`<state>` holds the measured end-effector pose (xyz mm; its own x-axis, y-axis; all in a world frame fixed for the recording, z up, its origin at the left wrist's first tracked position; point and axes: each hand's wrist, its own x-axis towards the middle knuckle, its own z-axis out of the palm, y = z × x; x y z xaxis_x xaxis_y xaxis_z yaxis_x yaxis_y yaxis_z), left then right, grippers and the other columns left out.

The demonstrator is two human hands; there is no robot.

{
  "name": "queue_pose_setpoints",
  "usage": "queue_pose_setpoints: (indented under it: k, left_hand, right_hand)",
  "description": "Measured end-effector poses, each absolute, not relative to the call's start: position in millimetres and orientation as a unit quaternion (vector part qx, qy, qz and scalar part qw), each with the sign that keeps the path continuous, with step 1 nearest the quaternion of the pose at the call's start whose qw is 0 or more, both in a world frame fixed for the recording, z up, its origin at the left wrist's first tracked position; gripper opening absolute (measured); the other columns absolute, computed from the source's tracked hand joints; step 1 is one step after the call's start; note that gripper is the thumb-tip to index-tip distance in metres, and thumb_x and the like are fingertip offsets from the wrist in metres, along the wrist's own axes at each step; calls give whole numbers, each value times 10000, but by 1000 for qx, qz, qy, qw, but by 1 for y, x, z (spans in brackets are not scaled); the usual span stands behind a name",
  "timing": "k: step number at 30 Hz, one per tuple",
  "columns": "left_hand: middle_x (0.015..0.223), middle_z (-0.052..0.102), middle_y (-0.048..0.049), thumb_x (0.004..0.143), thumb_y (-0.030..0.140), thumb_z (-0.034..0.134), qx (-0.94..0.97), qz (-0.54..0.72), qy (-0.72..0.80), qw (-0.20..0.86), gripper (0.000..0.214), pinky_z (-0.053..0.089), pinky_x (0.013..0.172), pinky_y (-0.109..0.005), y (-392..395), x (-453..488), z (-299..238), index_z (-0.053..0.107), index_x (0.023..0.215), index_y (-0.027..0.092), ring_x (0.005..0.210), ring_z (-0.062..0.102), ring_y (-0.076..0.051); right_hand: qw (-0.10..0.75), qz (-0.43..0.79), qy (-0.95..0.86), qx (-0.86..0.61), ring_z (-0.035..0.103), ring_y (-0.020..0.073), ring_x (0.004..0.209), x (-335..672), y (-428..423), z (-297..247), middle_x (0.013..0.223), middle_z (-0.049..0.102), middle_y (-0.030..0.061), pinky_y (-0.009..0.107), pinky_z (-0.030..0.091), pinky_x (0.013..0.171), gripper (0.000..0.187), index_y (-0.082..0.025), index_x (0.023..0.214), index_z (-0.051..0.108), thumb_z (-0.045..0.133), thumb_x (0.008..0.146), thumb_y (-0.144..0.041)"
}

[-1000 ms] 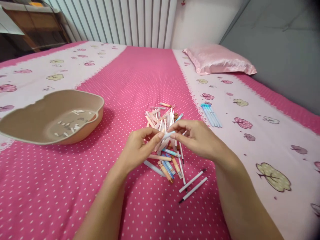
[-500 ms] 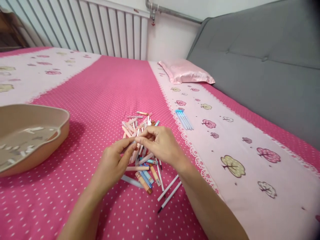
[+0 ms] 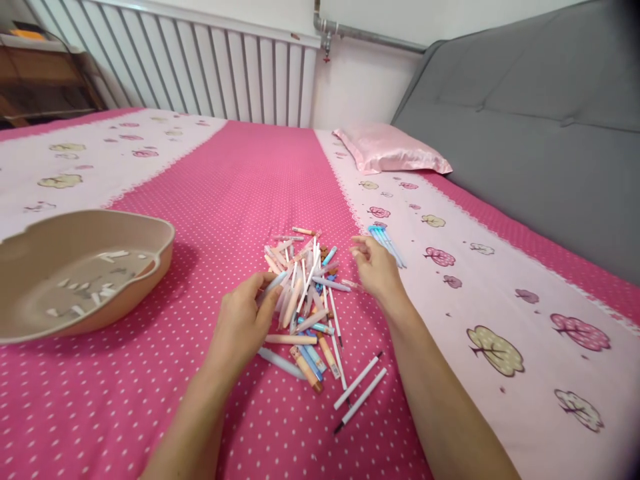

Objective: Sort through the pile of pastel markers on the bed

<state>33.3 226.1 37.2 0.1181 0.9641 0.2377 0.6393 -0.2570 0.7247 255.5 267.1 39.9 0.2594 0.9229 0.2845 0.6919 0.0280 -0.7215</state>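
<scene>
My left hand (image 3: 245, 320) is at the left edge of a heap of pen parts, thumb and fingers closed round a pale blue pen barrel (image 3: 276, 283). Right of the heap is my right hand (image 3: 379, 268), its fingers loosely bent and apart, with nothing visible in them. A pink translucent piece (image 3: 352, 285) lies just below its fingertips. The heap mixes white refills (image 3: 311, 273), peach barrels (image 3: 292, 303) and blue pieces. In front of it rest an orange-and-brown pen piece (image 3: 306, 370) and two dark-tipped white refills (image 3: 357, 381).
A beige basin (image 3: 165, 257) with small white pieces inside stands at the left. Several blue-capped pens (image 3: 387, 243) lie in a row beyond my right hand. A pink pillow (image 3: 395, 150) rests by the grey headboard (image 3: 525, 100). Pink dotted bedding (image 3: 240, 180) spreads underneath.
My hands, which were together over the heap, have parted. The right one has moved right, off the heap; the left keeps a pen barrel. The view has shifted slightly left.
</scene>
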Motion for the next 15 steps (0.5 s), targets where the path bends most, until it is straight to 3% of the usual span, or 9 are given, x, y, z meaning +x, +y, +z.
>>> queue_pose_setpoints:
  k: [7, 12, 15]
  left_hand:
    - [761, 640, 0, 799, 340, 486, 698, 361, 579, 218, 194, 405, 594, -255, 228, 31, 37, 572, 889, 192, 656, 582, -152]
    - [783, 648, -2, 795, 334, 492, 701, 361, 575, 220, 181, 413, 603, -258, 227, 32, 38, 568, 880, 194, 688, 597, -161]
    - [786, 652, -7, 791, 328, 493, 698, 359, 580, 220, 183, 418, 609, -263, 227, 32, 38, 571, 883, 191, 697, 600, -167]
  right_hand:
    - [284, 147, -643, -696, 567, 214, 1008, 246, 269, 25, 1102, 615, 107, 358, 412, 888, 426, -164, 1208, 514, 381, 805, -124]
    - [264, 99, -719, -636, 370, 207, 1248, 246, 275, 15, 1304, 472, 107, 357, 291, 1027, 434, -145, 1233, 500, 353, 825, -129]
    - [240, 92, -778, -574, 303, 200, 1290, 245, 278, 8, 1361, 412, 102, 366, 227, 1065, 451, -131, 1258, 471, 328, 831, -113]
